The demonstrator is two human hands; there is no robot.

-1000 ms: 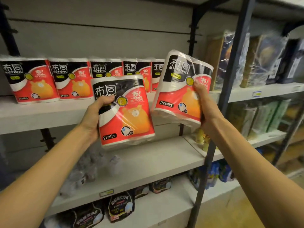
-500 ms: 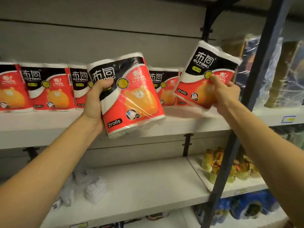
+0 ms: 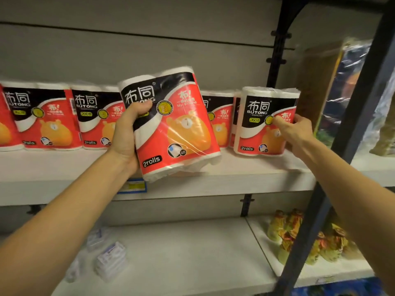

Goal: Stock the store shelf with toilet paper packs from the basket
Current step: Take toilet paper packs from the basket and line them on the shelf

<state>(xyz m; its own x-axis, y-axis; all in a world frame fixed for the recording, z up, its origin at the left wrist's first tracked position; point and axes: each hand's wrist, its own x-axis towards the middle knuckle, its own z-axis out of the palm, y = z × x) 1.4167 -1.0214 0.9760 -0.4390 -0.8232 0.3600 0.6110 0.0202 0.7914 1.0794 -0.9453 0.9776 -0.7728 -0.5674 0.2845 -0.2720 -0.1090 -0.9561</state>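
Observation:
My left hand (image 3: 128,129) grips a red, black and white two-roll toilet paper pack (image 3: 179,133), held tilted just above the front of the white shelf (image 3: 245,176). My right hand (image 3: 296,130) holds a second pack (image 3: 258,124) by its right side; this pack stands upright on the shelf at the right end of the row. Several identical packs (image 3: 49,118) line the back of the shelf to the left. The basket is out of view.
A black upright post (image 3: 346,133) crosses in front of my right arm. Plastic-wrapped goods (image 3: 350,82) fill the neighbouring bay. The lower shelf (image 3: 192,253) carries small clear-wrapped packets (image 3: 111,259) at left and yellow-red wrapped items (image 3: 307,238) at right.
My right hand has lowered its pack from a tilted hold in the air onto the shelf, upright at the row's right end. The left hand's pack has shifted right and closer to the shelf.

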